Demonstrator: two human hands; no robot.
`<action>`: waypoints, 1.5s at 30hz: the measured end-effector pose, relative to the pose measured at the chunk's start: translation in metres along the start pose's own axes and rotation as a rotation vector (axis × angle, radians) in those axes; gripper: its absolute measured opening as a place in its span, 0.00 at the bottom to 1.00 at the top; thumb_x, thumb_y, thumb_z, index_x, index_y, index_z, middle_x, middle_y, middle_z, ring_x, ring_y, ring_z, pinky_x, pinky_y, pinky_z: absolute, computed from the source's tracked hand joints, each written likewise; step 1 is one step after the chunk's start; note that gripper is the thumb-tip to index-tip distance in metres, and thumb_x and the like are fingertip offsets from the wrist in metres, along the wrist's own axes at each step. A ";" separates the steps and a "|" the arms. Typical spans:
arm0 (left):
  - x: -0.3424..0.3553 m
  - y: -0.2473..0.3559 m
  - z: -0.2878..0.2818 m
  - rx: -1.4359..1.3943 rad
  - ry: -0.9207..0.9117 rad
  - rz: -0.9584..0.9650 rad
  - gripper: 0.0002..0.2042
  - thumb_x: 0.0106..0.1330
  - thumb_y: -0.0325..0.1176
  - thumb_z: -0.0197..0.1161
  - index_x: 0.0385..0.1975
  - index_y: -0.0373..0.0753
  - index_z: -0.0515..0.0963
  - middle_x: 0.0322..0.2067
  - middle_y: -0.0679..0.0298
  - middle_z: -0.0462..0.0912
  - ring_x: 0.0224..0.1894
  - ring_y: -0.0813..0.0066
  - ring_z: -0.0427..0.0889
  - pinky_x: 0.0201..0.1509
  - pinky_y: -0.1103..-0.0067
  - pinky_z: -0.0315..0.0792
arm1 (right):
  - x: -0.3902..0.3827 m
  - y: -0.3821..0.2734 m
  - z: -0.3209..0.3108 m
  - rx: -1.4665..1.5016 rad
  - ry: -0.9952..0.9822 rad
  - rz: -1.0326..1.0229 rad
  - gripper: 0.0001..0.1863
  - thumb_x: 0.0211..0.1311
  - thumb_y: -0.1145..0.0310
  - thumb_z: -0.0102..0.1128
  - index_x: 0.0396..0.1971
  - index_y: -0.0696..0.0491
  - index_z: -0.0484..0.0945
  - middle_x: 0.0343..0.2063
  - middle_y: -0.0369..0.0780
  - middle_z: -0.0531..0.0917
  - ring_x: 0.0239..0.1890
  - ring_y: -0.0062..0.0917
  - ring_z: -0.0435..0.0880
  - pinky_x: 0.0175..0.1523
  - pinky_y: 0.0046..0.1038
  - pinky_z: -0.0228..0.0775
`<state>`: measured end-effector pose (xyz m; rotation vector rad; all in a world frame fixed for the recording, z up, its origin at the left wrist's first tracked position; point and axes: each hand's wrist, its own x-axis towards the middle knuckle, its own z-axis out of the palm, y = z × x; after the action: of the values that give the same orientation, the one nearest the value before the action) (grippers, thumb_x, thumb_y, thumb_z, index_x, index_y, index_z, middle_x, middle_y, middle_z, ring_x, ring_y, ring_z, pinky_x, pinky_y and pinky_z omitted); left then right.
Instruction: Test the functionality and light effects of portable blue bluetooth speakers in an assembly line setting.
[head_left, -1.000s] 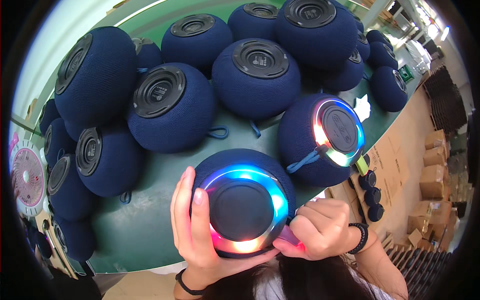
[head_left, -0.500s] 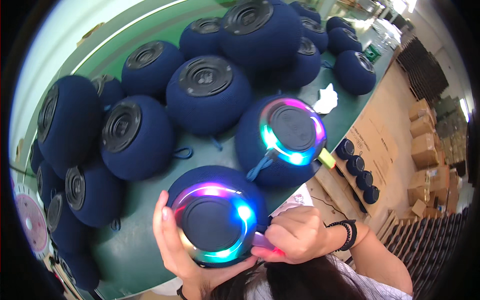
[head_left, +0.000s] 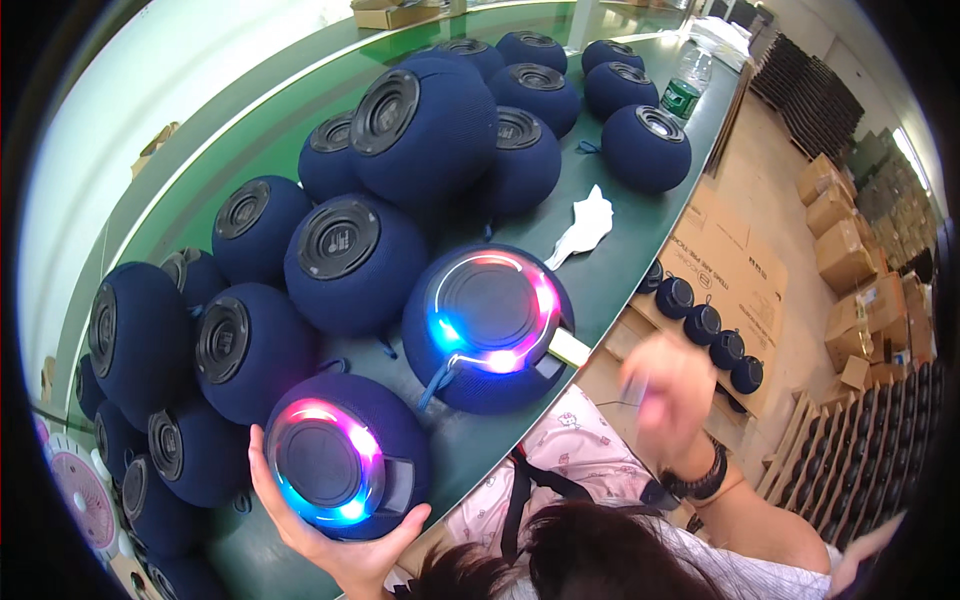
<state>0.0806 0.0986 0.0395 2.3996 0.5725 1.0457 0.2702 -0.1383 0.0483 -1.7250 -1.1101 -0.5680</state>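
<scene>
My left hand (head_left: 335,545) grips a round navy fabric-covered speaker (head_left: 390,420) at the near edge of the green table, thumb and fingers around its lower side. A ring of pink and blue light glows around its dark top, and a grey rectangular panel (head_left: 398,484) shows on its side. My right hand (head_left: 672,390) is raised off the table edge, apart from the speaker; motion smears its fingers, so anything in them cannot be made out. Beyond stands a second lit speaker (head_left: 480,385) with a yellow-green stick (head_left: 569,347) protruding from its side and a blue cord loop (head_left: 434,385).
Several unlit navy speakers (head_left: 345,270) crowd the green table (head_left: 520,230). A crumpled white tissue (head_left: 587,225) and a plastic bottle (head_left: 686,85) lie toward the right edge. A pink fan (head_left: 82,490) is at far left; cartons (head_left: 845,240) and racked dark speakers (head_left: 830,480) are on the right.
My right hand has drawn away from the held speaker's side, rightward and up, taking the pinkish stick out of view there. The view has shifted, and the held speaker is tilted, showing its side panel.
</scene>
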 end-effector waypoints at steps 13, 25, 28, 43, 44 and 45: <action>0.015 0.083 0.034 -0.116 -0.148 0.370 0.55 0.38 0.48 0.81 0.68 0.42 0.55 0.65 0.39 0.58 0.67 0.36 0.59 0.68 0.49 0.55 | 0.028 0.091 0.011 -0.450 -0.237 0.198 0.15 0.53 0.62 0.67 0.37 0.54 0.78 0.27 0.39 0.76 0.30 0.32 0.77 0.36 0.31 0.69; 0.036 0.084 0.095 -0.136 -0.109 0.174 0.57 0.35 0.39 0.81 0.68 0.33 0.52 0.68 0.40 0.53 0.70 0.41 0.53 0.70 0.57 0.53 | 0.027 0.024 0.021 -0.222 -0.188 0.022 0.20 0.47 0.52 0.72 0.22 0.51 0.72 0.17 0.34 0.74 0.18 0.27 0.74 0.22 0.26 0.63; 0.033 0.084 0.099 -0.182 -0.088 0.133 0.57 0.35 0.41 0.82 0.68 0.33 0.52 0.67 0.38 0.53 0.68 0.39 0.56 0.68 0.56 0.57 | 0.028 0.021 0.020 -0.301 -0.223 0.005 0.21 0.48 0.51 0.70 0.22 0.51 0.72 0.16 0.34 0.72 0.18 0.27 0.73 0.21 0.28 0.63; 0.036 0.092 0.118 0.010 0.010 0.120 0.53 0.36 0.45 0.78 0.63 0.26 0.58 0.60 0.40 0.64 0.62 0.41 0.66 0.62 0.58 0.64 | 0.029 0.009 0.021 -0.304 -0.333 0.074 0.17 0.54 0.59 0.67 0.20 0.52 0.69 0.13 0.39 0.75 0.16 0.31 0.78 0.22 0.30 0.70; 0.037 0.093 0.118 0.045 -0.011 0.110 0.53 0.36 0.45 0.78 0.63 0.26 0.58 0.59 0.40 0.64 0.62 0.41 0.66 0.62 0.58 0.63 | 0.028 0.008 0.021 -0.316 -0.323 0.074 0.17 0.54 0.59 0.67 0.20 0.52 0.69 0.13 0.39 0.75 0.16 0.31 0.78 0.22 0.30 0.70; 0.037 0.094 0.118 0.041 0.001 0.122 0.53 0.36 0.45 0.78 0.63 0.26 0.58 0.59 0.40 0.64 0.62 0.41 0.66 0.62 0.58 0.63 | 0.027 0.008 0.021 -0.319 -0.325 0.080 0.17 0.54 0.59 0.67 0.20 0.52 0.69 0.13 0.39 0.75 0.16 0.31 0.78 0.22 0.30 0.70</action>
<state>0.2106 0.0143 0.0414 2.4962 0.4569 1.0957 0.2874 -0.1091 0.0569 -2.1862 -1.2160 -0.4412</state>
